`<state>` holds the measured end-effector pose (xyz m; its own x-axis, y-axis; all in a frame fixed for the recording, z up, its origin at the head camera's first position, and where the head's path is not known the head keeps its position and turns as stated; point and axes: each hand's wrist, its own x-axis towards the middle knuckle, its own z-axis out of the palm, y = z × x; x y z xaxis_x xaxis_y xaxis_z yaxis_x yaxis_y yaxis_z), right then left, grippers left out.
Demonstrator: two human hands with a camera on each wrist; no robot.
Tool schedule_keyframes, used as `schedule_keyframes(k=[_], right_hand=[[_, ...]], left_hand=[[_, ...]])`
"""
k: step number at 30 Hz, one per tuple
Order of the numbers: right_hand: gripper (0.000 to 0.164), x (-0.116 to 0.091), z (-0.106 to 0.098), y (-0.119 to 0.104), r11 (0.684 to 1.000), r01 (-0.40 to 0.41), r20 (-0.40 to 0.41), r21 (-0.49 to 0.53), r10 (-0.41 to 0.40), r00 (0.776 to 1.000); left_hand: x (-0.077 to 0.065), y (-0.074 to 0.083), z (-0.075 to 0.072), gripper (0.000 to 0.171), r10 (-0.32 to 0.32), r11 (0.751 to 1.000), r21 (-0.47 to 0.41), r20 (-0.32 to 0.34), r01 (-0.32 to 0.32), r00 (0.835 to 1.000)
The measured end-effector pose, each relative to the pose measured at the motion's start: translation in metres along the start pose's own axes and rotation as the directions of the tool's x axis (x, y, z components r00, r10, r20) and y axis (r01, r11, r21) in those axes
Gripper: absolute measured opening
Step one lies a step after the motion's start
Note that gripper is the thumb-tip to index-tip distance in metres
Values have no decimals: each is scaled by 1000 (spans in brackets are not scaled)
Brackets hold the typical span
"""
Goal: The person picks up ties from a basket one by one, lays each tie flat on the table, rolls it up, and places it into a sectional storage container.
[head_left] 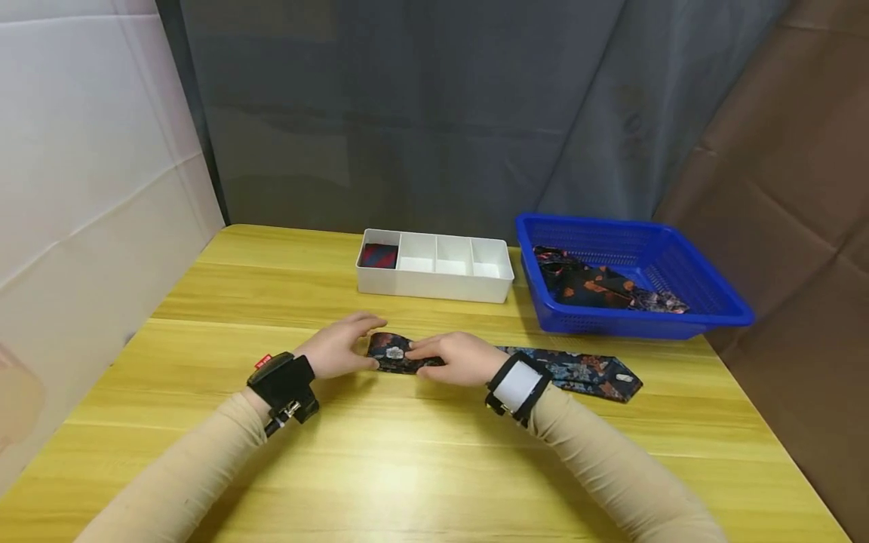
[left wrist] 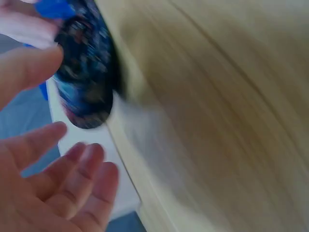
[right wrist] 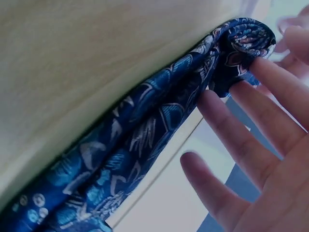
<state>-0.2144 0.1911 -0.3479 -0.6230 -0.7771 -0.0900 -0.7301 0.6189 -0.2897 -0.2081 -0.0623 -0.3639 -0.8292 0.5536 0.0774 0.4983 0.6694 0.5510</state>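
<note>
A dark necktie (head_left: 584, 371) with a floral pattern lies across the table, its pointed end to the right. Its left end is wound into a roll (right wrist: 251, 37), the layers showing in the right wrist view. My left hand (head_left: 337, 348) is at the roll's left side, fingers spread and its thumb by the tie (left wrist: 84, 82); firm contact is unclear. My right hand (head_left: 468, 357) lies over the tie just right of the roll. Its fairly straight fingers (right wrist: 241, 140) touch the fabric; its thumb is hidden in the right wrist view.
Behind the hands stands a white box (head_left: 434, 285) with several compartments; a rolled red-and-navy striped tie (head_left: 379, 256) fills the leftmost one. To its right, a blue plastic basket (head_left: 638, 326) holds more patterned ties (head_left: 591, 286). Cloth curtains (head_left: 407, 113) hang behind and beside the wooden table.
</note>
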Motion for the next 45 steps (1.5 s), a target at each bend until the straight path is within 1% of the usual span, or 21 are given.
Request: schedule_keyframes(k=[1, 3, 6, 8, 10, 13, 16, 20, 22, 26, 28, 30, 33, 35, 38, 42, 44, 45], right_hand=[[37, 1, 1, 1, 1000, -2, 0, 16, 2, 1000], [37, 3, 2, 2, 999, -6, 3, 35, 5, 1000], [38, 6, 2, 2, 998, -12, 11, 65, 11, 1000], [38, 9, 2, 1, 996, -20, 18, 88, 19, 1000], [38, 12, 3, 0, 994, -28, 20, 104, 26, 999], [41, 16, 5, -1, 993, -23, 20, 115, 21, 1000], [46, 20, 9, -2, 994, -1, 24, 106, -1, 1000], [51, 24, 11, -6, 995, 16, 33, 100, -19, 999], [51, 26, 10, -7, 995, 18, 34, 93, -21, 999], [48, 29, 9, -8, 997, 38, 27, 62, -40, 999], [45, 28, 9, -6, 997, 48, 21, 55, -49, 999], [43, 26, 8, -3, 997, 53, 14, 53, -54, 998], [42, 14, 8, 6, 997, 39, -3, 60, -39, 999], [43, 4, 7, 11, 998, 19, -9, 67, -19, 1000], [45, -14, 6, 19, 997, -11, -12, 80, 12, 1000], [48, -48, 5, 31, 996, -35, -28, 79, 37, 999], [47, -68, 3, 36, 995, -52, -45, 80, 55, 997], [47, -79, 2, 39, 995, -65, -53, 81, 70, 996]], left_hand=[[0, -2, 0, 69, -27, 999, 26, 8, 27, 1000], [-1, -7, -1, 71, -76, 996, 48, 27, 75, 997], [-3, -13, -1, 71, -114, 993, 24, 52, 113, 992], [-5, -15, -2, 71, -119, 993, -1, 54, 119, 991], [-8, -16, -3, 71, -105, 994, -24, 43, 106, 994], [-12, -16, -7, 70, -88, 995, -39, 6, 88, 996], [-16, -15, -12, 65, -48, 998, -52, -39, 46, 998], [-22, -10, -17, 54, 11, 998, -65, -92, -17, 996], [-23, -6, -17, 50, 30, 998, -56, -104, -36, 994], [-21, 8, -13, 47, 38, 999, -11, -90, -39, 995], [-19, 15, -9, 47, 55, 998, 26, -84, -53, 995], [-17, 21, -5, 46, 94, 993, 76, -90, -87, 991], [-10, 30, 5, 46, 158, 978, 149, -91, -144, 983], [-7, 36, 10, 46, 177, 970, 181, -84, -159, 981], [-4, 41, 17, 47, 186, 964, 207, -82, -165, 979], [-2, 44, 25, 48, 224, 943, 272, -93, -192, 970], [-2, 45, 29, 51, 232, 934, 296, -77, -200, 970], [-2, 45, 31, 54, 227, 934, 298, -62, -199, 972]])
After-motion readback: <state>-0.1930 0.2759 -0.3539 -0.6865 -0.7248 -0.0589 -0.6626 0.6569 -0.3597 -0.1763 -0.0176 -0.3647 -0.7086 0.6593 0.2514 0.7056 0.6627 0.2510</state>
